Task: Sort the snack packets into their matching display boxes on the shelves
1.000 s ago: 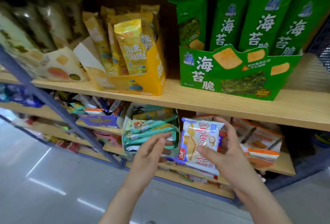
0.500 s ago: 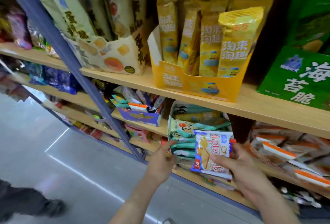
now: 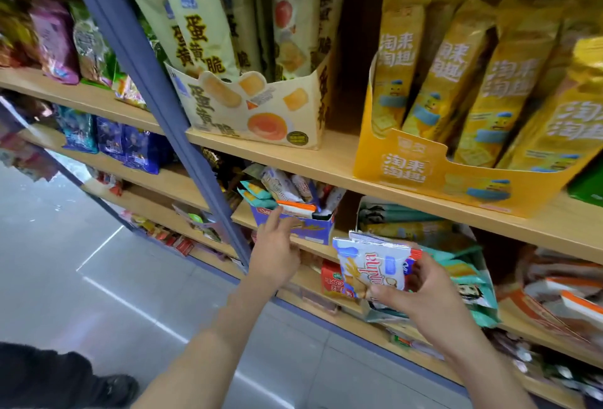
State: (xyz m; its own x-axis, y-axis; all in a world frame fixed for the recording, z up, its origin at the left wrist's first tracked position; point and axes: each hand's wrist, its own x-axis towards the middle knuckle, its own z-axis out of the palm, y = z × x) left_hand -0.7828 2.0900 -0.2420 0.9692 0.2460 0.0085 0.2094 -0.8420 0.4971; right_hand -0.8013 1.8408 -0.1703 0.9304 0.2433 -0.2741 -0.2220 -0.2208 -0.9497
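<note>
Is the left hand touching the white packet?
Apart. The head view shows a gap of shelf between the left hand and the white packet; only the right hand pinches it.

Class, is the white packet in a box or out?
Out: the right hand grips the white packet in front of the shelves.

The head camera looks forward and down, close to the shelves [image 3: 293, 160].

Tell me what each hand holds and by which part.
The right hand pinches the white-and-blue wafer packet by its lower right corner, thumb on the front. The left hand holds nothing; its fingers reach toward the blue display box.
</note>
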